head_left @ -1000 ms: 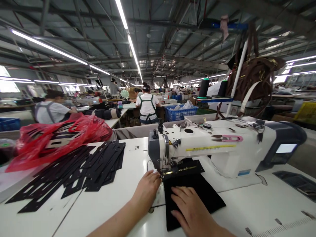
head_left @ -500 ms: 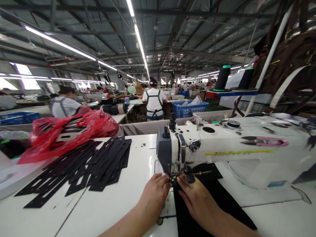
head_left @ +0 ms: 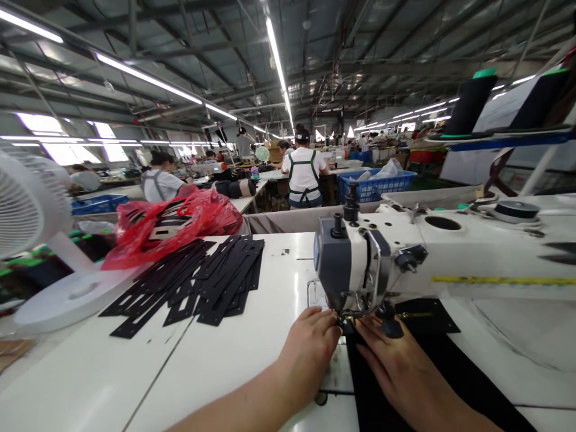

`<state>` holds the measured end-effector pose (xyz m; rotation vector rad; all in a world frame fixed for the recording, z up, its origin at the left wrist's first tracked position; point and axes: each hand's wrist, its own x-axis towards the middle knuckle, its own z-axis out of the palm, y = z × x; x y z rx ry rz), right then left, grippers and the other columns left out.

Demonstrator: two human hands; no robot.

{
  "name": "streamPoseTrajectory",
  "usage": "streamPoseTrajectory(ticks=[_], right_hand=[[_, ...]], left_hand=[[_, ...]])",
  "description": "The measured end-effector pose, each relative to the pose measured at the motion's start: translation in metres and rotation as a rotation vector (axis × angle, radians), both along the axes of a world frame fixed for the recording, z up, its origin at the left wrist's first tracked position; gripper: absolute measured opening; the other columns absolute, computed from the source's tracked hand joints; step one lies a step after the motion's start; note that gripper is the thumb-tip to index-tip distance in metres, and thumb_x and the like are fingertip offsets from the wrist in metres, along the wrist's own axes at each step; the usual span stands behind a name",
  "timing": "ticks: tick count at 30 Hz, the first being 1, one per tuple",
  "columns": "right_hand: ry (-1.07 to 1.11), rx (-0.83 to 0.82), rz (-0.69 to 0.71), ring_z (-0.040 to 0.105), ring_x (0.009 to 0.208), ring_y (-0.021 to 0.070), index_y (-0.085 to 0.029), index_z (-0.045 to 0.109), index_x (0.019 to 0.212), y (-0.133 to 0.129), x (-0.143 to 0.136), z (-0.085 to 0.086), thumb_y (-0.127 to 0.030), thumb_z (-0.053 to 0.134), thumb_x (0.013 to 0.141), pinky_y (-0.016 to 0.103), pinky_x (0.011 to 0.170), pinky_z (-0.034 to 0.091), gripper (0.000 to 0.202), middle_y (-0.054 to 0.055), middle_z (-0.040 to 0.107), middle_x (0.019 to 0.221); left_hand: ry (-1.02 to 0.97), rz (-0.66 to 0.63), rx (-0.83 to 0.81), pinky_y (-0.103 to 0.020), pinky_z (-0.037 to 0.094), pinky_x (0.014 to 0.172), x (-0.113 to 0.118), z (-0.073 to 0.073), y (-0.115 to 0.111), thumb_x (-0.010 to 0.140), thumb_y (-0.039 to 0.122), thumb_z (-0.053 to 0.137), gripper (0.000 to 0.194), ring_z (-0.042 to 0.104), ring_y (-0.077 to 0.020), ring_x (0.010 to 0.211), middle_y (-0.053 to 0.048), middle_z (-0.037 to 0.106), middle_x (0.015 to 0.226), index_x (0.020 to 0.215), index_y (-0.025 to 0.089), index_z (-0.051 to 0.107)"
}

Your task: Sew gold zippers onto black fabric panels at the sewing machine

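Observation:
My left hand (head_left: pixel 312 348) is beside the presser foot of the white sewing machine (head_left: pixel 387 252), its fingers bent and pressed together on the near end of a small dark strip at the needle. My right hand (head_left: pixel 400 360) lies flat on a large black fabric piece (head_left: pixel 468 372), fingers stretched toward the needle and thumb slightly apart. A hanging machine knob covers part of its fingers. Behind it, a smaller black piece with a gold-coloured zipper or trim (head_left: pixel 427 315) lies under the machine arm. The exact stitching point is hidden by fingertips and the foot.
Flat black cut strips (head_left: pixel 225 276) are piled on the white table (head_left: pixel 180 384) to the left. Beyond them sits a red plastic bag (head_left: pixel 180 219); a white fan (head_left: pixel 58 258) stands at far left. Thread cones (head_left: pixel 472 105) rise at right. Co-workers (head_left: pixel 303 171) sit ahead.
The view has turned left, so the table and machine appear farther right and the fan has come into sight. Both hands keep nearly the same place at the needle.

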<state>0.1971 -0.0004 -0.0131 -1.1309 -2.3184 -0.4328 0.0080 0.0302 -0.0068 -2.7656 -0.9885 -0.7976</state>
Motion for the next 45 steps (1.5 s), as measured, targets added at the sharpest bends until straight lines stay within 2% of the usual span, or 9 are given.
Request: streamPoseTrajectory(ticks=[6,9,12,19,24,27,31,36,45], right_hand=[[-0.024,0.067,-0.079,0.057,0.100,0.0334,-0.012,0.055,0.112,-0.001,0.003,0.001,-0.025,0.051,0.083,0.059,0.084,0.045,0.032,0.016,0.063,0.106],[-0.032,0.005,-0.142,0.062,0.081,0.0303,-0.015,0.060,0.105,-0.011,0.002,0.015,-0.029,0.051,0.082,0.050,0.066,0.053,0.029,0.014,0.065,0.094],[-0.032,-0.030,-0.170,0.061,0.065,0.0249,-0.019,0.064,0.094,-0.020,0.002,0.027,-0.029,0.046,0.085,0.042,0.054,0.053,0.023,0.009,0.065,0.078],[0.061,-0.117,0.073,0.064,0.086,0.0199,-0.021,0.063,0.105,-0.022,0.004,0.029,-0.015,0.045,0.081,0.033,0.072,0.056,0.031,0.005,0.068,0.102],[-0.044,0.021,0.081,0.065,0.093,0.0250,-0.012,0.067,0.101,-0.025,-0.003,0.024,-0.012,0.045,0.077,0.037,0.072,0.059,0.032,0.010,0.068,0.105],[-0.090,0.047,0.094,0.064,0.096,0.0237,-0.008,0.067,0.102,-0.026,-0.007,0.021,-0.009,0.041,0.078,0.033,0.074,0.058,0.035,0.012,0.066,0.108],[-0.026,0.050,0.076,0.065,0.094,0.0210,-0.008,0.067,0.102,-0.027,-0.009,0.019,-0.012,0.041,0.082,0.029,0.078,0.056,0.034,0.010,0.067,0.107],[-0.025,0.048,0.080,0.065,0.096,0.0216,-0.007,0.067,0.103,-0.029,-0.010,0.020,-0.012,0.039,0.084,0.029,0.081,0.055,0.034,0.012,0.066,0.108],[-0.027,0.050,0.072,0.065,0.095,0.0218,-0.009,0.067,0.102,-0.030,-0.011,0.019,-0.012,0.040,0.083,0.031,0.079,0.056,0.034,0.011,0.067,0.107]], left_hand=[[0.004,0.016,-0.013,-0.035,0.039,0.097,-0.004,0.001,-0.002,0.085,0.017,0.055,0.006,0.058,-0.0163,0.099,-0.003,0.065,0.101,0.089,0.017,0.059],[-0.041,0.071,0.013,-0.037,0.041,0.091,-0.004,0.006,-0.006,0.086,0.022,0.056,0.005,0.059,-0.0167,0.091,-0.002,0.065,0.097,0.084,0.019,0.060],[-0.056,0.081,0.020,-0.038,0.042,0.086,-0.004,0.015,-0.011,0.086,0.029,0.057,0.012,0.060,-0.0164,0.084,0.000,0.065,0.087,0.082,0.019,0.060],[0.044,0.068,0.096,-0.040,0.037,0.095,-0.002,0.015,-0.013,0.085,0.031,0.059,0.010,0.059,-0.0162,0.088,0.002,0.066,0.086,0.086,0.021,0.061],[0.034,0.083,0.138,-0.040,0.040,0.093,0.002,0.009,-0.019,0.087,0.034,0.055,0.016,0.060,-0.0171,0.089,0.000,0.067,0.092,0.089,0.019,0.060],[-0.008,0.070,0.165,-0.040,0.041,0.094,0.004,0.003,-0.024,0.089,0.034,0.051,0.021,0.060,-0.0187,0.093,-0.003,0.067,0.095,0.094,0.016,0.060],[0.004,0.067,0.146,-0.041,0.042,0.095,0.006,-0.002,-0.027,0.090,0.028,0.050,0.019,0.060,-0.0200,0.097,-0.007,0.066,0.102,0.097,0.014,0.060],[0.034,0.060,0.104,-0.041,0.042,0.097,0.007,0.001,-0.028,0.091,0.025,0.045,0.020,0.061,-0.0205,0.097,-0.008,0.066,0.100,0.097,0.013,0.060],[0.083,0.082,0.040,-0.041,0.035,0.104,0.010,-0.004,-0.027,0.087,0.017,0.051,0.012,0.058,-0.0187,0.099,-0.006,0.063,0.099,0.097,0.014,0.058]])
